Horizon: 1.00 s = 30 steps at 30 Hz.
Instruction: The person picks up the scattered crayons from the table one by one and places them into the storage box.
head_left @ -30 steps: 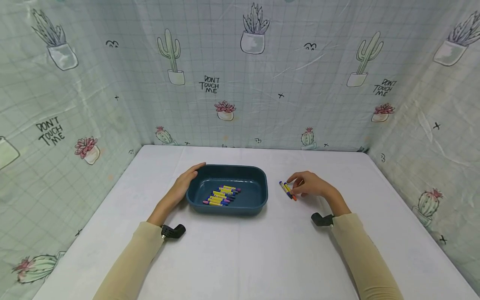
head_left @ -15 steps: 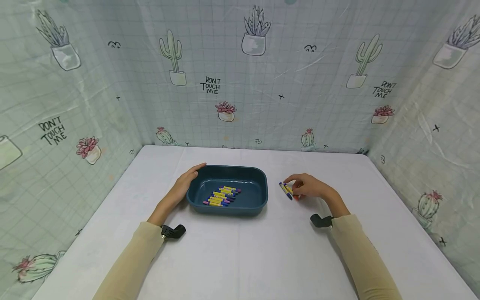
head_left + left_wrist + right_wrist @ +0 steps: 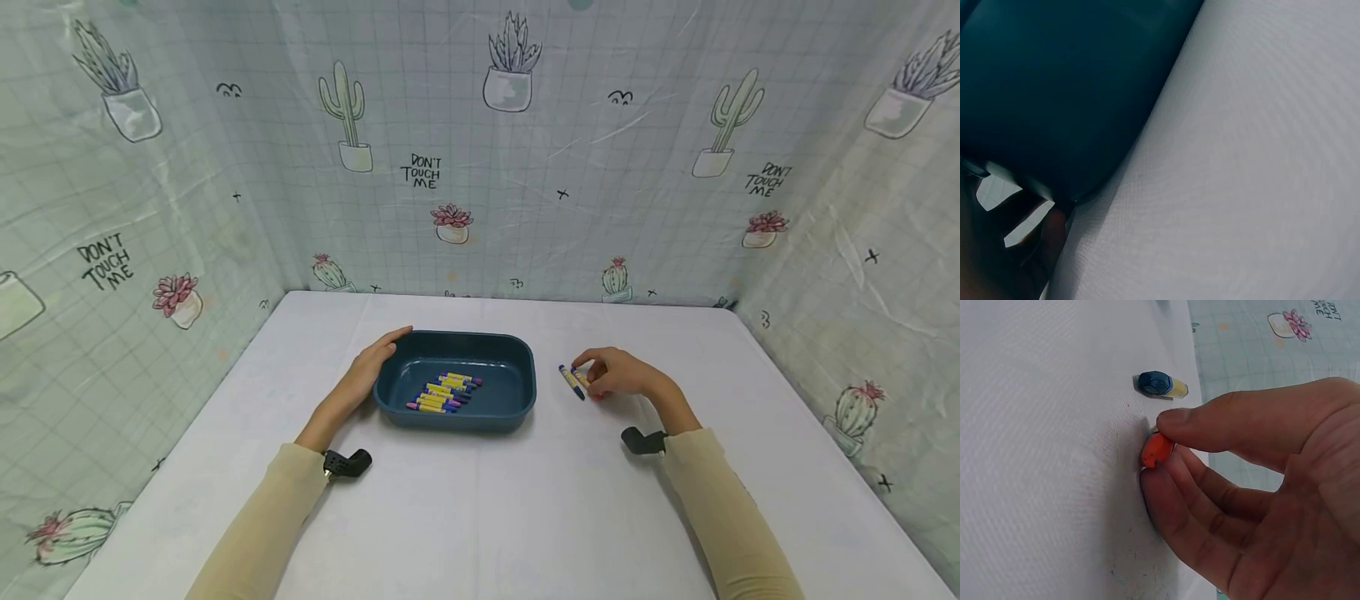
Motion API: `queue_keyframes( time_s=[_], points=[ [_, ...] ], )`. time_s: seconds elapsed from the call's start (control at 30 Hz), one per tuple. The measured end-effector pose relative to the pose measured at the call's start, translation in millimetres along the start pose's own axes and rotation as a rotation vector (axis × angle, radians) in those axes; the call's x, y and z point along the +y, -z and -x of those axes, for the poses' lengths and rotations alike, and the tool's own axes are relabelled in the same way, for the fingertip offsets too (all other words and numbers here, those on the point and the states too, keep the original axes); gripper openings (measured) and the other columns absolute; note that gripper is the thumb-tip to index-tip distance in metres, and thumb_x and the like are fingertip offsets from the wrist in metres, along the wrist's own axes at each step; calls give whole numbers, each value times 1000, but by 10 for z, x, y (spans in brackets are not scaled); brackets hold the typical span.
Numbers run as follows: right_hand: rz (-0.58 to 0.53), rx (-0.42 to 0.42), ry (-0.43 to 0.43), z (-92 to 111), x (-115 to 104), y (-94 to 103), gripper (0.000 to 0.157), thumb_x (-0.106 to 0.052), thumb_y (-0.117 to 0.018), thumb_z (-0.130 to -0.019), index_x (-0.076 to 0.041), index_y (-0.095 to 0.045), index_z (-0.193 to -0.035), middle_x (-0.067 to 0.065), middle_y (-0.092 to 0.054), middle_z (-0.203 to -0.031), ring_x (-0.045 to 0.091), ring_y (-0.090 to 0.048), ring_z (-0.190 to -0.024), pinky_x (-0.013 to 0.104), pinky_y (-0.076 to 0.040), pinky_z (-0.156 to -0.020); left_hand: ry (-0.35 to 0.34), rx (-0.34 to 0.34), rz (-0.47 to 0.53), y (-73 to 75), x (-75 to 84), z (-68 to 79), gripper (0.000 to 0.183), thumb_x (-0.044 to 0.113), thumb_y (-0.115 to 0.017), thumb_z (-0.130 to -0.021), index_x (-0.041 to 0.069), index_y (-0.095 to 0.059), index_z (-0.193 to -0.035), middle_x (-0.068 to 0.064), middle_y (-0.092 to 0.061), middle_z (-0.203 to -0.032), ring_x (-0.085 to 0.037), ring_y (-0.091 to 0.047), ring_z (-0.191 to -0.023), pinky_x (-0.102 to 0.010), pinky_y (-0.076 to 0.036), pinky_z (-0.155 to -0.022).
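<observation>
My left hand (image 3: 365, 372) rests against the left end of a dark blue-green tray (image 3: 457, 423), fingers stretched along its outer wall. In the left wrist view that hand (image 3: 1029, 244) is dark, its fingers touching the tray (image 3: 1054, 81). Several yellow-wrapped crayons (image 3: 448, 387) lie in a slanted row inside the tray. Right of the tray, my right hand (image 3: 619, 372) pinches an orange crayon (image 3: 1157, 450) between thumb and fingers, close over the white cloth. Next to it lies a dark blue crayon (image 3: 572, 382), its blue tip (image 3: 1155, 382) toward the right wrist camera.
A white cloth (image 3: 480, 517) covers the table. Printed cactus curtains (image 3: 480, 150) stand at the back and both sides. A black wrist camera (image 3: 347, 463) sits on the left forearm, another camera (image 3: 642, 441) on the right.
The right hand's fingers have closed on the orange crayon, which has shifted slightly right, away from the blue one. The left hand and tray stay in place.
</observation>
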State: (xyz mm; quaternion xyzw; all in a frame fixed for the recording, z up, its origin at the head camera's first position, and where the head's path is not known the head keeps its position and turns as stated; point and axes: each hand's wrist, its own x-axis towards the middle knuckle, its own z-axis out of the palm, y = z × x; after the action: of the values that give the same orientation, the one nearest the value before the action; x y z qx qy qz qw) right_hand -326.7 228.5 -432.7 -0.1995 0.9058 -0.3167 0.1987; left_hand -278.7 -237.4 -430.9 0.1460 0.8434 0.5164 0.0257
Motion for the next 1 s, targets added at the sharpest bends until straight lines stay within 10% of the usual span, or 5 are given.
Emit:
queue_keyframes(
  time_s=[1.0],
  points=[
    [41,11,-30,-37,-16,79,52,-3,-72,-86,-4,-58,-136,17,-66,-107,21,-63,-84,29,-54,-73,-4,17,-16,-42,14,-35,49,17,-28,-113,8,-37,-160,-16,-33,-168,-40,-22,-159,-63,-15,-129]
  ],
)
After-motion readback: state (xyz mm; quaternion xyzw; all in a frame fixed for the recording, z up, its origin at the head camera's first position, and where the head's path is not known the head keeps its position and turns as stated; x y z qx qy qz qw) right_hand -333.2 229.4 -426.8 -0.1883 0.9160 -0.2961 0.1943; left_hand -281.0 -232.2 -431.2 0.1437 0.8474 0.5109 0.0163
